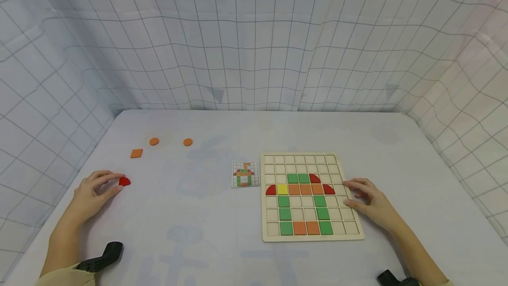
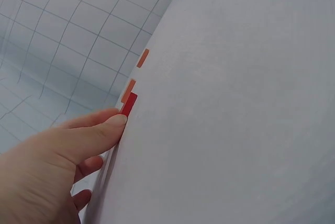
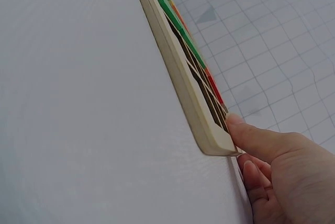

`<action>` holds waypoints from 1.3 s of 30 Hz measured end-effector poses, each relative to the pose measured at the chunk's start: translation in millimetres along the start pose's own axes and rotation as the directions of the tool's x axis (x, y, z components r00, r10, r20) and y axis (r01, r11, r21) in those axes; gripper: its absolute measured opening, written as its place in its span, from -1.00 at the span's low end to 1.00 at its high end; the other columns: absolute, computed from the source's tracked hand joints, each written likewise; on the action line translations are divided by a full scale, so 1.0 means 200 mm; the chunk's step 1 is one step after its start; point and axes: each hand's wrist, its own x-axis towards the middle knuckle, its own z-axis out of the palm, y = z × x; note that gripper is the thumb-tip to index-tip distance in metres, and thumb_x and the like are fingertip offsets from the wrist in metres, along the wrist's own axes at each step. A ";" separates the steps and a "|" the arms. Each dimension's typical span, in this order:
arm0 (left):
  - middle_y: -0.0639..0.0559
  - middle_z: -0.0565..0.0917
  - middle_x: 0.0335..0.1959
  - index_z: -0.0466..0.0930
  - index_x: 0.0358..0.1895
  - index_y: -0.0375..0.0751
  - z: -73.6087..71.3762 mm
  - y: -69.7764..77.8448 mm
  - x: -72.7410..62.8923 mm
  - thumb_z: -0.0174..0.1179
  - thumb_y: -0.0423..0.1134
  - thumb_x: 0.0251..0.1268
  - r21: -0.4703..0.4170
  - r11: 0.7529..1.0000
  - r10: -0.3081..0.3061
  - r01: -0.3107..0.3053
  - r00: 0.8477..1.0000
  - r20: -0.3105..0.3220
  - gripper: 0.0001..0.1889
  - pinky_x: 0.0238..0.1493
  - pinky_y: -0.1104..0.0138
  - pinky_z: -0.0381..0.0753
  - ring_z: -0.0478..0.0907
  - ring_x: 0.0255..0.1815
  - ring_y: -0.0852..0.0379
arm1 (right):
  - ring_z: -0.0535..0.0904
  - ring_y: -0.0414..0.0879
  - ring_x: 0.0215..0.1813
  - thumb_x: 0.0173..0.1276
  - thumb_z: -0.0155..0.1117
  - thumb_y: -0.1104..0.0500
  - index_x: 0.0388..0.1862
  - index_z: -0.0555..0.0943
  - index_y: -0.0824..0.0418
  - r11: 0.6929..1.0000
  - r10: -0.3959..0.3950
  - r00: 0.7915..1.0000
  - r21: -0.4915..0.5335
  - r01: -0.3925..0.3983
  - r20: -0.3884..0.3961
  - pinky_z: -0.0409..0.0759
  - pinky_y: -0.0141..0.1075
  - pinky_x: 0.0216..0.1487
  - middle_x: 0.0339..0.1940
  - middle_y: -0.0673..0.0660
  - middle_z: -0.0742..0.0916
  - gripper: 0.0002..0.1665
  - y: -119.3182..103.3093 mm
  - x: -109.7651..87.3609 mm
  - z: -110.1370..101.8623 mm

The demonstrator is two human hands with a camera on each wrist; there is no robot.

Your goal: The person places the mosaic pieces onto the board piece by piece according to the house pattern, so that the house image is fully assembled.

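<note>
At the table's left side my left hand pinches a red quarter-round tile between thumb and fingers. In the left wrist view the red tile stands out past the fingertips, close to the table. My right hand holds the right edge of a pale wooden grid board, its thumb on the rim. Green, orange, yellow and red tiles fill several squares of that board. Its right-hand columns and top rows hold no tiles. Just left of the board lies a small pattern card.
Two orange round tiles and an orange square tile lie at the back left of the white table. Grid-patterned cloth hangs behind the table and along both sides. Black wrist mounts sit on the forearms.
</note>
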 end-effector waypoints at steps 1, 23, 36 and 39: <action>-0.38 0.30 0.02 0.44 -0.01 -0.41 0.00 0.00 0.00 0.16 -0.21 0.23 -0.002 1.000 -0.009 0.009 1.000 -0.002 -0.64 -0.10 -0.36 -0.14 0.07 0.06 -0.51 | 0.41 -0.34 -0.10 0.10 0.37 0.27 0.09 0.51 0.28 1.000 0.000 1.000 0.002 0.000 0.000 0.33 -0.64 -0.12 0.04 0.10 0.47 -0.48 0.00 0.00 0.00; -0.38 0.30 0.05 0.45 0.05 -0.30 0.03 0.01 0.00 0.24 -0.17 0.15 0.013 1.000 -0.022 0.022 0.999 -0.033 -0.57 -0.16 -0.23 -0.07 0.09 0.04 -0.48 | 0.41 -0.34 -0.14 0.11 0.36 0.24 0.10 0.51 0.26 1.000 0.020 1.000 -0.018 -0.020 0.003 0.31 -0.64 -0.12 0.05 0.08 0.46 -0.47 0.00 -0.01 0.00; -0.32 0.33 -0.02 0.51 -0.15 -0.39 0.05 0.01 0.00 0.26 -0.18 0.13 0.017 1.000 -0.018 0.019 0.996 -0.086 -0.66 -0.16 -0.20 -0.08 0.11 0.03 -0.43 | 0.41 -0.34 -0.15 0.10 0.37 0.24 0.10 0.51 0.26 1.000 0.009 1.000 -0.022 -0.009 -0.007 0.30 -0.64 -0.12 0.04 0.09 0.47 -0.47 0.00 0.00 0.00; -0.35 0.33 -0.01 0.52 -0.16 -0.41 0.05 0.02 0.00 0.26 -0.17 0.12 0.018 0.999 -0.024 0.026 0.996 -0.087 -0.65 -0.14 -0.22 -0.08 0.11 0.04 -0.43 | 0.41 -0.35 -0.14 0.10 0.37 0.24 0.10 0.52 0.25 1.000 0.007 1.000 -0.020 -0.007 -0.008 0.31 -0.65 -0.12 0.04 0.09 0.47 -0.47 0.00 0.00 0.00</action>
